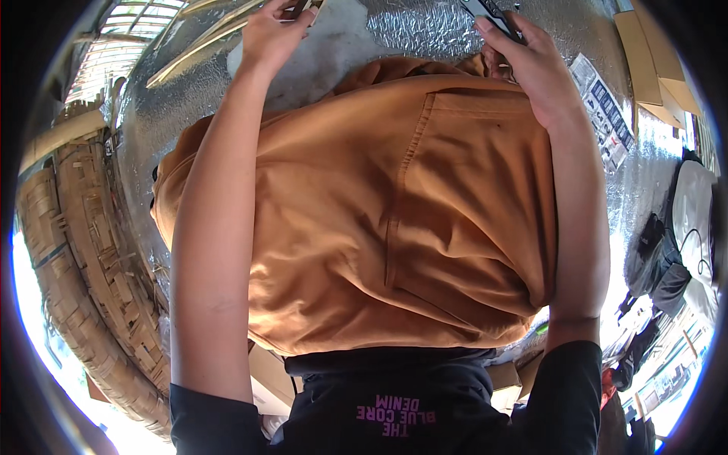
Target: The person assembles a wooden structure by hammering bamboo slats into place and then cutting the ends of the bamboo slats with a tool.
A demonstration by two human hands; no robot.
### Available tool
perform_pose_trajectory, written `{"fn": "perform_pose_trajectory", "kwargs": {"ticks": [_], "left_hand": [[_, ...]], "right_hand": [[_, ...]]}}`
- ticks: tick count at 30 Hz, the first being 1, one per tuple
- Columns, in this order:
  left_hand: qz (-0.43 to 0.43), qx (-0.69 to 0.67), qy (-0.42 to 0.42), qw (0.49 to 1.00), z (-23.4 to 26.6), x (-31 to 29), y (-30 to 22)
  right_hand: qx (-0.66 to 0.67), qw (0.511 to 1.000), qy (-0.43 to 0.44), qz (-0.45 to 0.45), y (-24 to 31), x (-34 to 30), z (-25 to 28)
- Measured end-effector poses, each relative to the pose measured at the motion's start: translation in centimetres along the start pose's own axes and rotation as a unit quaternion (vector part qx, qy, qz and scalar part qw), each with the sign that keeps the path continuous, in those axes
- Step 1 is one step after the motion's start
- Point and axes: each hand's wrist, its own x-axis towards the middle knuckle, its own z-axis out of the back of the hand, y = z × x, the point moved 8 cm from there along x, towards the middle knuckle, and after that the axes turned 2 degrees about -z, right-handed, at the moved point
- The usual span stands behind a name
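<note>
At the upper edge, my left hand point(271, 36) is closed with its fingertips pinched on a thin pale strip point(320, 9), cut off by the picture's edge. A dark piece also shows between those fingers. To the right, my right hand point(528, 61) is wrapped round a black and silver hand tool point(494, 17). It looks like a knife, but its front end is out of the picture. Brown cloth point(334, 197) with a stitched pocket covers my lap between both forearms. Beyond the cloth, a whitish patch point(326, 57) lies on the silver foil sheet point(417, 30).
Long thin bamboo strips point(201, 47) lie at the upper left. Woven bamboo panels point(87, 250) curve along the left side. At the right are a printed paper sheet point(603, 106), a cardboard box point(644, 64) and a dark bag point(667, 265).
</note>
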Motion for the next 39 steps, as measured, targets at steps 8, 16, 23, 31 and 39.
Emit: {"fn": "perform_pose_trajectory", "kwargs": {"ticks": [8, 16, 23, 31, 39], "left_hand": [[-0.035, -0.059, 0.018, 0.998, 1.1, 0.8, -0.5], [-0.064, -0.047, 0.003, 0.997, 1.4, 2.0, 0.0], [-0.069, -0.021, 0.01, 0.997, 1.4, 0.8, -1.8], [-0.043, -0.002, 0.019, 0.999, 0.9, 1.0, -1.2], [-0.009, -0.137, 0.008, 0.99, 0.7, 1.4, -0.9]], "right_hand": [[0.053, 0.999, 0.005, -0.001, 1.0, -0.3, -0.2], [0.037, 0.999, 0.007, 0.005, 1.2, -0.2, -0.4], [0.016, 1.0, -0.003, -0.002, 0.8, 0.1, -0.1], [-0.052, 0.998, -0.005, -0.031, -0.8, 0.5, 0.6], [-0.059, 0.998, 0.001, -0.034, -0.8, 0.7, 0.6]]}}
